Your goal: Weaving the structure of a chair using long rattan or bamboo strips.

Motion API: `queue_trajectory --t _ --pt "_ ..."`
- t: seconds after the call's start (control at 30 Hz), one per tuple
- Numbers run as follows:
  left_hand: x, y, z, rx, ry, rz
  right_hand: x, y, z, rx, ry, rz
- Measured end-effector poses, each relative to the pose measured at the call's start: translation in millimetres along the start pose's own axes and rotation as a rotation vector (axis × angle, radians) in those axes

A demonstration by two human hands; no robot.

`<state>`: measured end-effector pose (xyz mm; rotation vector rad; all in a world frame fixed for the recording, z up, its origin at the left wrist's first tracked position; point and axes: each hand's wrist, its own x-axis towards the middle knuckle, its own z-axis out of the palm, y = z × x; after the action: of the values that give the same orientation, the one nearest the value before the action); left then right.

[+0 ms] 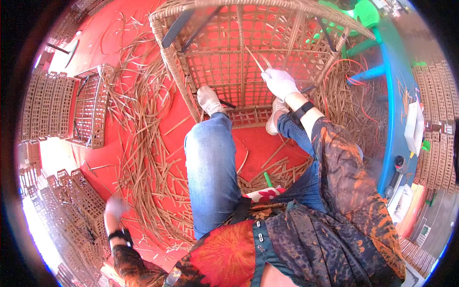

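In front of my knees stands a large open-mesh woven wicker frame (241, 57), wrapped along its edges, with dark bars at its corners. My right hand (279, 82), in a white glove, is closed on a thin tan wicker strip (258, 61), whose length runs up toward the frame's middle upright. Out to the lower left, my left hand (116, 208) is smeared by motion, beside the loose wicker strips on the floor. Its fingers cannot be made out. My shoes (209, 100) are at the frame's lower edge.
Long loose wicker strips (148, 134) lie heaped over the red floor (244, 143). Stacked woven baskets (48, 107) stand at left. A blue table (392, 119) is at right, with green stools (366, 14) beyond. A red cord (368, 115) curls near the table.
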<state>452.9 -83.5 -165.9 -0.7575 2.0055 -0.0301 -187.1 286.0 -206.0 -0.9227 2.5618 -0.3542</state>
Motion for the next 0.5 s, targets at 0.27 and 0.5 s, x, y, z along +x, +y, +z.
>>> queue_trajectory --t 0.27,0.5 --pt "108 337 -360 -1.057 0.281 0.815 -112 -17 50 -0.417 -0.186 -0.109" --pt "185 485 -401 -1.152 -0.028 0.685 -217 -48 39 -0.343 -0.678 -0.164"
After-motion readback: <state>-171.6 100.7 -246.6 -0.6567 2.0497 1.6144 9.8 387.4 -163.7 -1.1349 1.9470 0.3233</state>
